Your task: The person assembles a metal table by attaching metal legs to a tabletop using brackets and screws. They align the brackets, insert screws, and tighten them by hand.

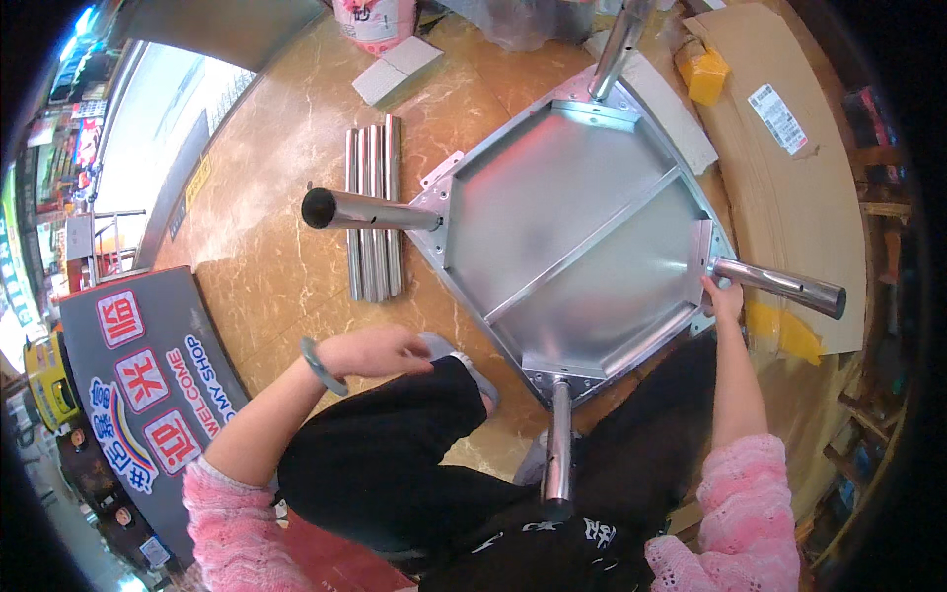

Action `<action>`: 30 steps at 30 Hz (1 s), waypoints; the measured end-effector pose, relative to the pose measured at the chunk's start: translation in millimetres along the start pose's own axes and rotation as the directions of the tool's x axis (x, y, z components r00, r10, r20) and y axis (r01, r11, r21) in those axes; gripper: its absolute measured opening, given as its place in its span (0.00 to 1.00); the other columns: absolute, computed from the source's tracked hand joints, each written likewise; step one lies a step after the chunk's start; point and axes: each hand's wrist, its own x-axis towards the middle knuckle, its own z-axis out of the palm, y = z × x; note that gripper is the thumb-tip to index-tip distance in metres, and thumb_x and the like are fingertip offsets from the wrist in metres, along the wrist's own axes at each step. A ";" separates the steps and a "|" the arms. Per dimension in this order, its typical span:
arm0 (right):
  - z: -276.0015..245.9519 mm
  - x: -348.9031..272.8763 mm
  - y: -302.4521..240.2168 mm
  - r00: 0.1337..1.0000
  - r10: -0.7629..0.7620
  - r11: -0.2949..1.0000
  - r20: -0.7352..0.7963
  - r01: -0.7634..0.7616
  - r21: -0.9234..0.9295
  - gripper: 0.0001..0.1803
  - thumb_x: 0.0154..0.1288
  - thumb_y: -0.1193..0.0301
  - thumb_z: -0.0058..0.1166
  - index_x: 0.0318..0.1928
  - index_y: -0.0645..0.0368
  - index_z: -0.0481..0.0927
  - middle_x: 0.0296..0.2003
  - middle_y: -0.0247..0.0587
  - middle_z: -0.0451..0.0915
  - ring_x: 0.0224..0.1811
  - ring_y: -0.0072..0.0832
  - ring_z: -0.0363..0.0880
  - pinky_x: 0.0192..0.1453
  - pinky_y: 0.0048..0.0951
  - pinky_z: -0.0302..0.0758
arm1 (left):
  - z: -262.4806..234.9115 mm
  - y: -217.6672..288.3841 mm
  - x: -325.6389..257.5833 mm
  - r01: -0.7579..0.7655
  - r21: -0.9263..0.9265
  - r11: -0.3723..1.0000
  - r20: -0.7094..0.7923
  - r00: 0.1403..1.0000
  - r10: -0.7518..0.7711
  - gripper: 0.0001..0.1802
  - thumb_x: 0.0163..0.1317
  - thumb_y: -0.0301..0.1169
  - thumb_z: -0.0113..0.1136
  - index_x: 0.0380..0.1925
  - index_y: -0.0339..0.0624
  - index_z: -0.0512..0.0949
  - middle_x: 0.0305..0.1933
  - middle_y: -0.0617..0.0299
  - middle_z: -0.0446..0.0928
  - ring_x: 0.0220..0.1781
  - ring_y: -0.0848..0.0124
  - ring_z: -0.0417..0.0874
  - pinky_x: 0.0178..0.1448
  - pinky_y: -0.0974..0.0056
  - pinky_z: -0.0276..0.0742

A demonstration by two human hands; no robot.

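Note:
A shiny metal tabletop (562,187) lies underside up on the floor, with a brace bar across it and tubular legs standing at its corners. My right hand (723,299) grips its right corner, beside the foot of the right leg (784,283); some fingers are hidden beneath the edge. Hovering over my left knee, my left hand (380,352) is empty, its fingers loosely stretched. The left leg (370,211) tilts outward over several loose metal tubes (372,266) laid side by side. Another leg (559,454) points toward me between my knees.
A dark printed mat (138,365) is at the left. Flattened cardboard (789,187) with yellow tape lies along the right side, near wooden shelving (878,212). A pink-and-white bucket (375,22) and a white foam piece (397,71) sit at the back.

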 end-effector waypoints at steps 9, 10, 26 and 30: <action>8.3 4.9 13.3 0.997 0.067 0.988 0.042 -0.072 0.136 0.43 0.38 0.54 0.68 0.54 0.64 0.67 0.41 0.56 0.76 0.36 0.39 0.80 0.22 0.32 0.75 | 6.3 -150.9 129.7 -0.360 -0.391 0.847 -0.861 0.469 -0.198 0.29 0.48 0.26 0.65 0.52 0.36 0.67 0.52 0.56 0.70 0.48 0.71 0.74 0.47 0.66 0.73; 7.2 4.1 12.3 0.998 0.043 0.994 0.053 -0.048 0.099 0.43 0.38 0.53 0.68 0.54 0.64 0.67 0.42 0.56 0.76 0.38 0.40 0.80 0.27 0.34 0.76 | -4.0 -154.3 141.5 -0.368 -0.367 0.855 -0.883 0.427 -0.196 0.29 0.47 0.25 0.66 0.52 0.37 0.67 0.53 0.57 0.69 0.49 0.71 0.73 0.48 0.66 0.73; -6.7 -21.2 -16.3 0.999 0.043 0.996 -0.019 -0.042 0.076 0.40 0.36 0.48 0.67 0.50 0.57 0.73 0.46 0.52 0.75 0.50 0.44 0.73 0.54 0.37 0.69 | -44.2 -143.8 190.9 -0.437 -0.064 0.897 -0.944 0.318 0.087 0.18 0.50 0.24 0.64 0.43 0.34 0.75 0.45 0.58 0.75 0.48 0.70 0.75 0.54 0.66 0.70; -16.6 -22.4 -18.8 0.999 0.039 0.987 0.023 -0.042 0.158 0.41 0.37 0.49 0.67 0.52 0.57 0.71 0.48 0.52 0.75 0.51 0.43 0.73 0.55 0.36 0.68 | -45.8 -154.8 200.5 -0.456 0.000 0.890 -0.951 0.275 0.142 0.18 0.51 0.22 0.62 0.43 0.33 0.74 0.44 0.58 0.75 0.47 0.69 0.75 0.54 0.66 0.70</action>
